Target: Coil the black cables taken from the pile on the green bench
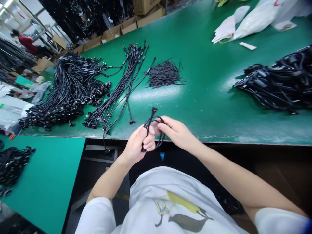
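A black cable, wound into a small loop with a connector sticking up, is between my hands just over the table's front edge. My left hand is closed round one side of the coil. At the other side, the thumb and fingers of my right hand pinch the loop; the fingertips are partly hidden behind it. Beyond the hands lies a pile of short black ties. Left of that, loose straight cables are spread across the green table.
A large heap of black cables covers the left of the table. Coiled cables are piled at the right. White plastic bags lie at the back right. Cardboard boxes line the far edge. A person sits in the background.
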Tool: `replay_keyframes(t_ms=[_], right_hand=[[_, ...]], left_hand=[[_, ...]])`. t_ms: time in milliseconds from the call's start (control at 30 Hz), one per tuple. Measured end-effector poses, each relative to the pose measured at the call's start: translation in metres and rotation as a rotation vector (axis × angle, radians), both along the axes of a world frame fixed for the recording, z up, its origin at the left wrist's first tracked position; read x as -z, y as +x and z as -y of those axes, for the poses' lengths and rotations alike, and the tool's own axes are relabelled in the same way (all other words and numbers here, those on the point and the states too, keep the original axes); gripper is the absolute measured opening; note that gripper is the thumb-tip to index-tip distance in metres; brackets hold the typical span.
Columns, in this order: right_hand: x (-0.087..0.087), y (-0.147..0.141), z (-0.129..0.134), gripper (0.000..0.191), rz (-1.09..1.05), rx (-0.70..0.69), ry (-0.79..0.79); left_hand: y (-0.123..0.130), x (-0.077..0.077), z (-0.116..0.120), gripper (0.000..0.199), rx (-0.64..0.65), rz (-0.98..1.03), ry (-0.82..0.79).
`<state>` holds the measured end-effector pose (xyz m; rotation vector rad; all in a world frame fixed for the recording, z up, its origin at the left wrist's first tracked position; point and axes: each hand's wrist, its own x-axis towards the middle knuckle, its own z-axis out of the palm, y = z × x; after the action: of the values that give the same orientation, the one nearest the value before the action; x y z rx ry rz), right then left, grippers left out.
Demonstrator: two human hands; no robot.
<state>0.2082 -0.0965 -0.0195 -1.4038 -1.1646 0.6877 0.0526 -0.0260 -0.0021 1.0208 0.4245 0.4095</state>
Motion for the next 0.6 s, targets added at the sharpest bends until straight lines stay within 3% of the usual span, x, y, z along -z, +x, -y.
replay_keyframes(t_ms=[67, 167, 300, 367, 500, 600], right_hand=[[0.01, -0.008, -0.004, 0.038, -0.206, 0.027, -0.071], [0.014, -0.016, -0.004, 0.037, -0.51, 0.134, -0.012], [0.004, -0.025, 0.005, 0.039, -0.79, -0.034, -0.046], [0.001, -0.032, 0.01, 0.039, -0.726, -0.082, -0.086], [0.009, -0.041, 0.011, 0.033, -0.397, 0.133, -0.023], [0.018, -0.041, 0.007, 0.028, -0.576, 0.092, -0.046]], left_hand=[[0.005, 0.011, 0.005, 0.04, -0.03, -0.034, 0.055], [0.01, 0.033, 0.017, 0.045, -0.129, -0.081, 0.162], [0.012, 0.046, 0.022, 0.04, -0.251, -0.109, 0.177], [0.009, 0.046, 0.021, 0.04, -0.16, -0.213, 0.287], [-0.001, 0.041, 0.025, 0.04, 0.056, -0.428, 0.629], [-0.007, 0.04, 0.028, 0.037, 0.143, -0.491, 0.741]])
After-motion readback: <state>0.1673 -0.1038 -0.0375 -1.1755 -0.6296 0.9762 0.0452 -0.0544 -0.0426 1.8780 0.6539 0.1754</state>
